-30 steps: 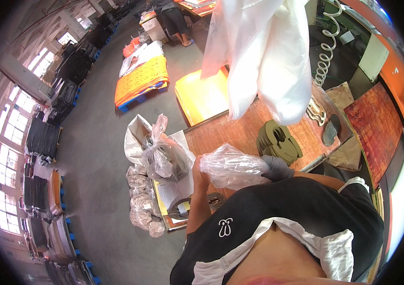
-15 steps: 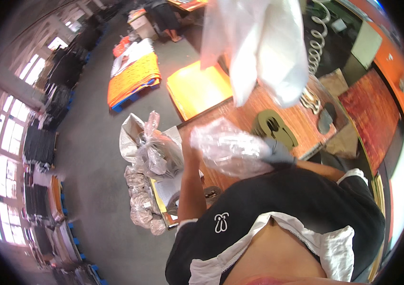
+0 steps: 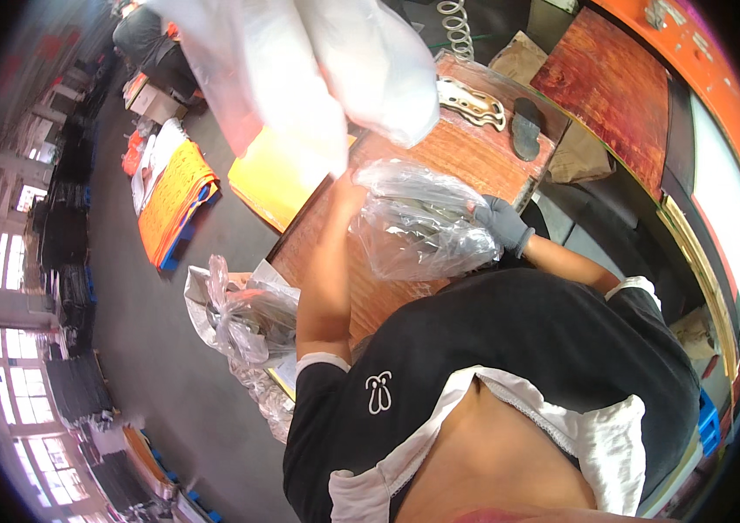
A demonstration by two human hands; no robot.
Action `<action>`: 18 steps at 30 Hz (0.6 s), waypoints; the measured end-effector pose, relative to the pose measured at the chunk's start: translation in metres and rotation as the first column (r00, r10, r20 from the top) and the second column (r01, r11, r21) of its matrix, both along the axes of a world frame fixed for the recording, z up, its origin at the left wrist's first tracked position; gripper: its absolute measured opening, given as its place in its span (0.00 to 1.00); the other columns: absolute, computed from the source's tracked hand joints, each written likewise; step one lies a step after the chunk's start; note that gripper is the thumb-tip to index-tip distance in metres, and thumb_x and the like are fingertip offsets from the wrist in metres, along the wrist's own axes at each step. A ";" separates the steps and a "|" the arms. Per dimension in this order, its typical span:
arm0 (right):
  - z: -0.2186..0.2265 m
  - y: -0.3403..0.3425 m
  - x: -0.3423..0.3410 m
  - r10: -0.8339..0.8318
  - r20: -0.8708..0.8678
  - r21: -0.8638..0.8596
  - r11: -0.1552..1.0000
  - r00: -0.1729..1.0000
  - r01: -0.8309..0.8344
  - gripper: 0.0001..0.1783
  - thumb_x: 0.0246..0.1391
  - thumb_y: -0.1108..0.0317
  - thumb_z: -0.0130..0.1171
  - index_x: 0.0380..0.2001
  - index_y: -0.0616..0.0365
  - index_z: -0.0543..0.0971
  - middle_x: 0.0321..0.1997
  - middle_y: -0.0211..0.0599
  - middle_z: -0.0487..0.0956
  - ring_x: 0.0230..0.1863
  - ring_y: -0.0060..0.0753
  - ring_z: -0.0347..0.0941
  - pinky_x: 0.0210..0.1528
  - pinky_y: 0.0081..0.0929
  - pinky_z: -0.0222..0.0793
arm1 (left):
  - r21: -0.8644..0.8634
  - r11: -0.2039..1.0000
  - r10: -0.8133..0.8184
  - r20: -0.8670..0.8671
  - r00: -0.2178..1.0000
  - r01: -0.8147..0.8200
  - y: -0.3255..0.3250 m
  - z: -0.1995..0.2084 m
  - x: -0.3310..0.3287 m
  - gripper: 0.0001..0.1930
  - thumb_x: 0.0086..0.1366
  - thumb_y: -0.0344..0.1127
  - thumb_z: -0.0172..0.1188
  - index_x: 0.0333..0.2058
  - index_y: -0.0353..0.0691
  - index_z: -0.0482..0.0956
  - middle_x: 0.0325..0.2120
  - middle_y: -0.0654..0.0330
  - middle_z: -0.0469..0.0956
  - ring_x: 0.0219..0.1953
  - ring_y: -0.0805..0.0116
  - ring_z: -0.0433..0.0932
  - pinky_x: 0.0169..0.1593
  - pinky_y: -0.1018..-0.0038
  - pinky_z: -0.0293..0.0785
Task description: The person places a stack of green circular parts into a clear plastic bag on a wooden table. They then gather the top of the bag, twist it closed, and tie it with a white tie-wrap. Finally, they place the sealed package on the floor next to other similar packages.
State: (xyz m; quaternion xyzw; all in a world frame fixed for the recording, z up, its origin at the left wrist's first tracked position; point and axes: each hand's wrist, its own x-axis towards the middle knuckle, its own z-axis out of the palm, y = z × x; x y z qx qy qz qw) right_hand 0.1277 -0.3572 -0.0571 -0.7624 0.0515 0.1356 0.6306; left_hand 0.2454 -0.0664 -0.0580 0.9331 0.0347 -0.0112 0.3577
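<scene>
The bare left hand point(image 3: 352, 195) and grey-gloved right hand point(image 3: 502, 224) hold a clear, crinkled plastic bag point(image 3: 418, 222) in their fingers.

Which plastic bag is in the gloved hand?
The clear bag at centre, gripped by the gloved right hand; the tied bag lies farther left, while white plastic hangs higher.

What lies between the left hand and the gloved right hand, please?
In the head view, a clear plastic bag lies between the left hand and the gloved right hand.
</scene>
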 end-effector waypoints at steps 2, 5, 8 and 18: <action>-0.003 0.001 0.000 -0.034 0.031 0.074 0.997 0.999 0.031 0.20 0.55 0.53 0.55 0.32 0.63 0.76 0.26 0.28 0.72 0.29 0.19 0.65 0.33 0.20 0.64 | -0.144 0.988 -0.050 -0.010 0.999 0.048 0.004 -0.003 0.009 0.23 0.45 0.28 0.52 0.45 0.31 0.73 0.41 0.43 0.75 0.47 0.49 0.73 0.49 0.67 0.67; -0.004 0.001 0.001 -0.048 0.046 0.086 0.995 0.998 0.043 0.22 0.57 0.52 0.52 0.33 0.65 0.77 0.25 0.27 0.73 0.28 0.18 0.65 0.31 0.19 0.63 | -0.285 0.954 -0.112 -0.060 0.992 0.090 0.004 0.002 0.018 0.22 0.46 0.26 0.52 0.44 0.30 0.73 0.39 0.46 0.76 0.43 0.56 0.74 0.47 0.69 0.68; -0.006 0.003 0.003 -0.140 0.072 0.093 0.987 0.988 0.133 0.25 0.57 0.51 0.50 0.31 0.68 0.77 0.22 0.29 0.73 0.26 0.19 0.64 0.30 0.21 0.63 | -0.194 0.970 -0.152 -0.026 0.988 0.144 -0.008 0.003 0.023 0.19 0.49 0.24 0.49 0.43 0.31 0.73 0.36 0.53 0.77 0.39 0.66 0.75 0.43 0.74 0.69; 0.000 -0.014 0.015 -0.130 -0.206 0.182 0.969 0.970 0.168 0.27 0.51 0.49 0.55 0.34 0.69 0.77 0.26 0.36 0.76 0.28 0.21 0.69 0.33 0.22 0.66 | 0.019 0.983 -0.184 0.031 0.982 0.184 -0.022 -0.010 0.045 0.20 0.53 0.27 0.51 0.47 0.33 0.70 0.38 0.54 0.76 0.41 0.66 0.74 0.45 0.72 0.69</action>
